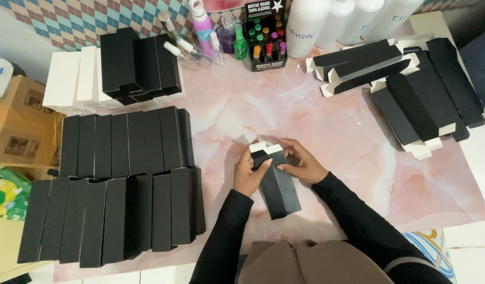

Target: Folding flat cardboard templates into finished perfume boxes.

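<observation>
A slim black carton with white inner flaps lies on the pink marble-patterned mat, its open end pointing away from me. My left hand grips its left side near the top, thumb on the flap. My right hand holds the right side, fingers pressing at the open end. Both arms wear black sleeves.
Rows of assembled black boxes fill the left of the mat, with white boxes behind them. Flat unfolded black cartons are piled at the right. Small bottles, a display of little vials and tall white bottles stand at the back.
</observation>
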